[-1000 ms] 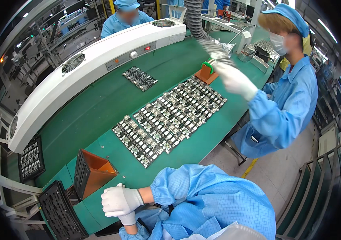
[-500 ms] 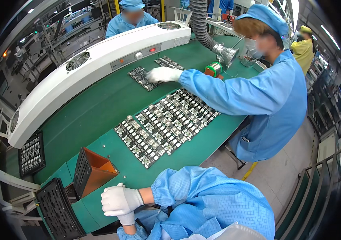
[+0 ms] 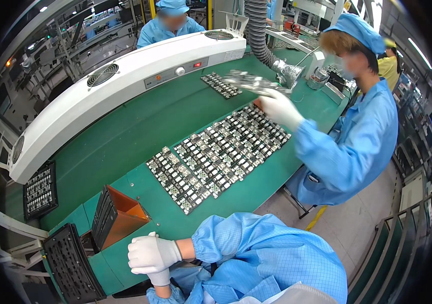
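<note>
Both my hands are in white gloves, folded together over the near edge of the green table. My right hand (image 3: 154, 253) lies on top, its fingers closed around my left hand. Beneath it shows part of my left hand (image 3: 160, 277); its fingers are mostly hidden. No tool or part can be seen in either. Just beyond them stands an orange angled holder (image 3: 131, 209) with a black slotted tray (image 3: 107, 215) leaning on its left side. Another black tray (image 3: 73, 263) rests at the table's left end.
Several panels of small circuit boards (image 3: 216, 159) lie mid-table; one more panel (image 3: 221, 85) lies farther back. A co-worker at right holds up a blurred panel (image 3: 256, 82). A long white fan unit (image 3: 125, 83) spans the table. A loaded black tray (image 3: 40, 192) sits far left.
The co-worker's gloved hand has lifted a board panel off the green surface and carried it right. That person now sits farther back. My folded hands have stayed put.
</note>
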